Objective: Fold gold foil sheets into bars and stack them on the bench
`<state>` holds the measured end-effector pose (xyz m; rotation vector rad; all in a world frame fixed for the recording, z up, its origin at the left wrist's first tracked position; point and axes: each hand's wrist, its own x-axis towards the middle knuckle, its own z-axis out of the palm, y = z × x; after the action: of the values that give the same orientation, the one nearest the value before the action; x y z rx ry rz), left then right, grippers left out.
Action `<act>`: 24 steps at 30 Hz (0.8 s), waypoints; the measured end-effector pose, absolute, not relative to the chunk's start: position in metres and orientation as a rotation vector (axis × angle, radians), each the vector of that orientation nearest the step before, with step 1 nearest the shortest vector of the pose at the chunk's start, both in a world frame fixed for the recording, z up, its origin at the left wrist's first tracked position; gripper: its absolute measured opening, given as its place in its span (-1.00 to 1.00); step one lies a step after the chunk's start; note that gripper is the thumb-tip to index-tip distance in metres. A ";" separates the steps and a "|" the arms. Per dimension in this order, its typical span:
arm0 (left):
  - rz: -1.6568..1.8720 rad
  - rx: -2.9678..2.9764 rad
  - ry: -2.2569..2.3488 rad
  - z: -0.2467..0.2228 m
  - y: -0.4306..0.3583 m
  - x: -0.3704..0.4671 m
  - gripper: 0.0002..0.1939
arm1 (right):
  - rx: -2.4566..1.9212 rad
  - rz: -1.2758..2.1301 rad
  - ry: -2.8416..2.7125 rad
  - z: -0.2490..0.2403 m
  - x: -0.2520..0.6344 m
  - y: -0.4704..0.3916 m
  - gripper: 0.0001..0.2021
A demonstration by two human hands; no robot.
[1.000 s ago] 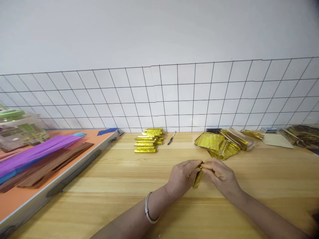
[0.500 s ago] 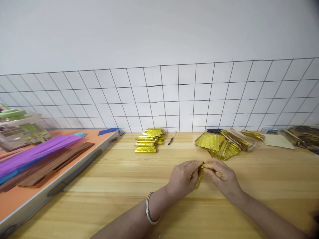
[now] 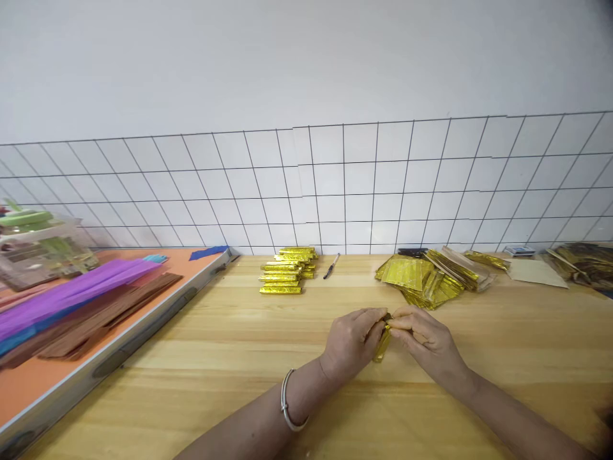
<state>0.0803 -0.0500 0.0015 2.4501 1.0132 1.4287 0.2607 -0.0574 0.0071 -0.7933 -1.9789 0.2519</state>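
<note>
Both hands meet over the wooden table, pinching one piece of gold foil paper (image 3: 382,345) between them. My left hand (image 3: 352,340), with a silver bangle above the wrist, closes on its left side and upper edge. My right hand (image 3: 427,337) pinches its top right corner between thumb and fingers. The lower part of the foil hangs below the fingertips; the fingers hide much of the rest. Beyond my hands lies a loose pile of flat gold foil sheets (image 3: 421,281). Further left, several folded gold foil strips (image 3: 281,278) are stacked in rows.
A pen (image 3: 331,266) lies beside the folded strips. At left, an orange-topped board (image 3: 143,306) with a raised edge carries purple crepe paper (image 3: 90,291), brown paper strips (image 3: 115,313) and a clear bin (image 3: 43,255). A beige sheet (image 3: 539,273) and dark foil sheets (image 3: 584,265) lie at right.
My fingers have shifted slightly at the top of the gold foil paper, and a small gap now shows between the fingertips. Both hands still grip it in about the same place.
</note>
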 end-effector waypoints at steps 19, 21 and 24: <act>1.373 2.417 0.904 -0.001 -0.050 0.081 -0.69 | -0.819 0.242 -1.946 0.006 0.262 -0.056 -0.84; 1.335 2.417 0.907 0.001 -0.051 0.081 -0.68 | -0.829 0.255 -1.946 0.006 0.262 -0.055 -0.85; 1.293 2.419 0.912 0.001 -0.051 0.081 -0.67 | -0.842 0.272 -1.941 0.006 0.262 -0.055 -0.85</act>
<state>0.0813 -0.0513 0.0009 2.4190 0.9124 1.2925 0.2621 -0.0554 0.0063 -0.8421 -1.9412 0.2715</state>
